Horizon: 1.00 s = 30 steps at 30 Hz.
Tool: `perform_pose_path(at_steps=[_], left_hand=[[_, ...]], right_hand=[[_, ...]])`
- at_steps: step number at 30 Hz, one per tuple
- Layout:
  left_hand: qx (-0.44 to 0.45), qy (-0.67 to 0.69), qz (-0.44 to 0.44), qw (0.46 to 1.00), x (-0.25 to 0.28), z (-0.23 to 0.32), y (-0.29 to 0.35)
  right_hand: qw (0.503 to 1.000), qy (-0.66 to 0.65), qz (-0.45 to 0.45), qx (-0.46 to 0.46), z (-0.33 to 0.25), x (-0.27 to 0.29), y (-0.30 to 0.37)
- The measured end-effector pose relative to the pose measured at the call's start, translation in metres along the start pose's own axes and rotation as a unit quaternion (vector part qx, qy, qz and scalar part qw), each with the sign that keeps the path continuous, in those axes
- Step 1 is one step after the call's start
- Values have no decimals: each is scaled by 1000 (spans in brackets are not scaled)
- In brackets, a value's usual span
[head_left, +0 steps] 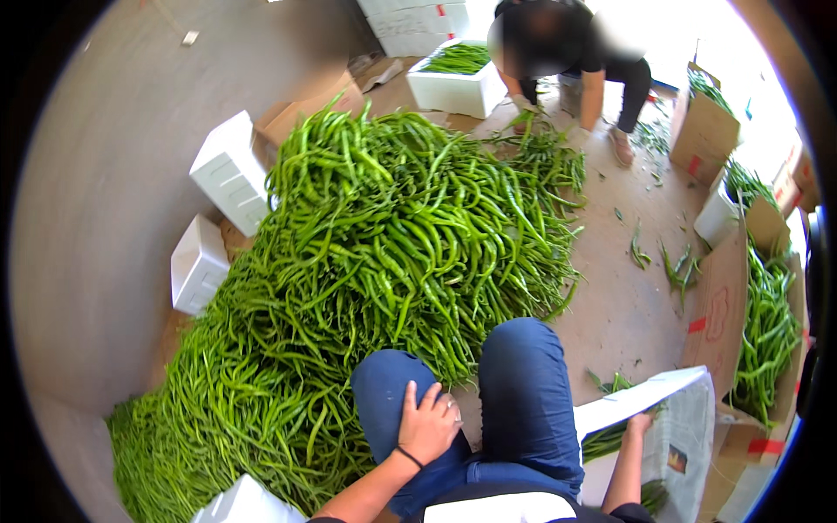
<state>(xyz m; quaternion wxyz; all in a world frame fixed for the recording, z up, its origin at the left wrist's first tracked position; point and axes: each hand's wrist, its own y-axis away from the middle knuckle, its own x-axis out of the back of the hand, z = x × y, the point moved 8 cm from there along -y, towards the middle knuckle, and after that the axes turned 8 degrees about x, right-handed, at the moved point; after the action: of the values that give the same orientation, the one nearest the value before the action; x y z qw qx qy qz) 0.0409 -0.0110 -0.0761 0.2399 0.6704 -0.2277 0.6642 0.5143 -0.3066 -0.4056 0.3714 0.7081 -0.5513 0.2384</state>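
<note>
My left hand (pixel 430 421) rests on my left knee, fingers spread on the blue trousers, holding nothing. Between my legs and the wall spreads a large heap of long green chili peppers (pixel 418 235). At my right side, my right hand (pixel 642 423) is at the inner side of a white foam box (pixel 667 387), just below its rim. Its fingers are mostly hidden, so whether they grip anything is unclear. Green peppers (pixel 603 442) lie in that box. Translucent plastic sheeting (pixel 684 453) hangs beside the hand.
Across the heap a person (pixel 558 52) bends over with hands low by the peppers. White foam boxes (pixel 228 173) line the heap's left. A filled foam box (pixel 453 87) stands behind. Cardboard cartons of peppers (pixel 763 322) stand at right; loose peppers (pixel 678 268) litter the floor.
</note>
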Motion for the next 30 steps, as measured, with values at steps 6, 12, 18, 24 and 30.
perform_pose_path(at_steps=[6,12,18,24,30], left_hand=[[32,247,-382,890,-103,40,37],[65,641,-292,707,-47,3,75],[31,872,-214,440,-28,-28,150],[70,958,-131,244,-69,-61,191],[269,890,-74,361,-133,-128,180]], right_hand=[[953,9,171,252,-181,96,75],[861,-27,99,498,-360,73,214],[799,60,-47,596,-390,7,303],[751,133,-15,646,-402,11,329],[756,140,5,639,-410,17,328]])
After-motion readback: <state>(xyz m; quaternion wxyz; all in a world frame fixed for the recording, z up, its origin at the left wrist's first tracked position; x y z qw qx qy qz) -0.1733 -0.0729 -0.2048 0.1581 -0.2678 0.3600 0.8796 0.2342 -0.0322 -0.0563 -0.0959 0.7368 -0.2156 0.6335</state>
